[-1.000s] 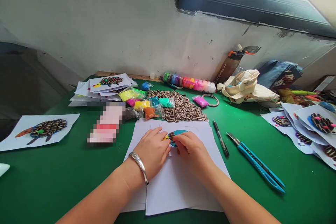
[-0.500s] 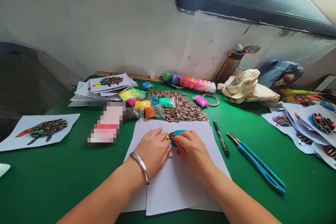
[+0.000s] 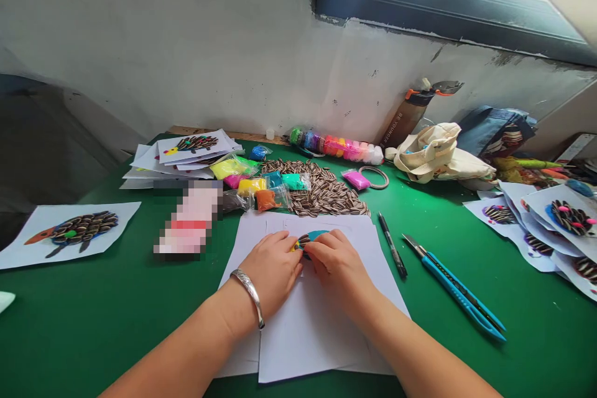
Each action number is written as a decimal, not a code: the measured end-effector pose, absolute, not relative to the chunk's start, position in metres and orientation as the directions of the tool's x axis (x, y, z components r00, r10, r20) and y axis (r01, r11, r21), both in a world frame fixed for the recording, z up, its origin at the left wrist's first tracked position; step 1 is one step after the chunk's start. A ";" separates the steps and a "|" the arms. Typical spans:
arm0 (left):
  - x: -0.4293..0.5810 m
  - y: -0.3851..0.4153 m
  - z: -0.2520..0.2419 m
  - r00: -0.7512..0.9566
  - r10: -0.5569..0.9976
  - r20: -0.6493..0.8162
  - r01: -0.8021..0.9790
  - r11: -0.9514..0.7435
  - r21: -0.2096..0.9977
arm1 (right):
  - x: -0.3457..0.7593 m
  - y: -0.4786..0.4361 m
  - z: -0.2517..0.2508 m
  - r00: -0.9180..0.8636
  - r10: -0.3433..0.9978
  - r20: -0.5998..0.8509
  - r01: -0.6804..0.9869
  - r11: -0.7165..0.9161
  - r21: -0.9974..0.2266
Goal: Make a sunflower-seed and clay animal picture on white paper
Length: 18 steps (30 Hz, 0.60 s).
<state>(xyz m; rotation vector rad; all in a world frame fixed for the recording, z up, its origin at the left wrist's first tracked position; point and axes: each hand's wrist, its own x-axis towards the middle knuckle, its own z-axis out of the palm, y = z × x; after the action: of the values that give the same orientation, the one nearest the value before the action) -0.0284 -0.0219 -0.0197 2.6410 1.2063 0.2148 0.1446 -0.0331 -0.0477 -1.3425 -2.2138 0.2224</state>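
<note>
Paper sheet (image 3: 32, 249) with a finished picture of sunflower seeds (image 3: 84, 227) lies near the left edge of the green desk (image 3: 116, 336). Behind it, along the back edge, there is a stack of seed pictures on paper (image 3: 186, 152), and in front of this stack is one pale pink object (image 3: 189, 221), too blurred to tell what it is. Small bags of coloured clay (image 3: 254, 185) lie beside a wide pile of striped sunflower seeds (image 3: 321, 189), and a row of clay tubes (image 3: 336, 148) stands behind them.

The left hand (image 3: 273, 273), with a silver bangle (image 3: 249, 298) on the wrist, rests on white paper sheets (image 3: 321, 329). Its fingers (image 3: 280, 245) lie close together, and their tips reach the yellow end of a small teal clay shape with seeds (image 3: 310, 244). This shape sits near the top middle of the paper, between both hands. The fingers (image 3: 326, 249) of the right hand (image 3: 338, 270) are pressed together and bent over it; I cannot tell if they pinch it.

To the right lie a black pen (image 3: 392, 245) and a blue utility knife (image 3: 454, 286). More seed pictures (image 3: 536, 230) are piled at the right edge.
</note>
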 end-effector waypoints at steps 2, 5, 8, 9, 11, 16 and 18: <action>-0.029 -0.021 -0.020 0.649 0.760 0.039 0.725 -0.633 0.271 | 0.144 -0.034 -0.046 -0.353 0.860 0.369 0.781 0.488 -0.390; -0.028 -0.021 -0.019 0.650 0.759 0.042 0.720 -0.633 0.283 | 0.146 -0.035 -0.042 -0.298 0.868 0.397 0.813 0.449 -0.372; -0.028 -0.020 -0.019 0.660 0.750 0.028 0.712 -0.637 0.295 | 0.150 -0.037 -0.039 -0.269 0.882 0.386 0.836 0.413 -0.362; -0.028 -0.020 -0.019 0.661 0.750 0.031 0.710 -0.639 0.296 | 0.151 -0.037 -0.039 -0.272 0.885 0.377 0.838 0.410 -0.358; -0.029 -0.021 -0.020 0.660 0.750 0.040 0.709 -0.639 0.296 | 0.152 -0.037 -0.040 -0.287 0.886 0.363 0.843 0.414 -0.343; -0.030 -0.023 -0.021 0.655 0.755 0.037 0.716 -0.635 0.291 | 0.150 -0.036 -0.044 -0.323 0.869 0.376 0.870 0.429 -0.243; -0.030 -0.022 -0.021 0.655 0.755 0.034 0.718 -0.636 0.284 | 0.149 -0.036 -0.045 -0.334 0.861 0.384 0.879 0.431 -0.203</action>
<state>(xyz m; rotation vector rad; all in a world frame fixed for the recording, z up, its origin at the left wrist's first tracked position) -0.0297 -0.0222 -0.0208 2.6283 1.1912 0.2184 0.1493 -0.0356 -0.0452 -1.4722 -2.2556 -0.0566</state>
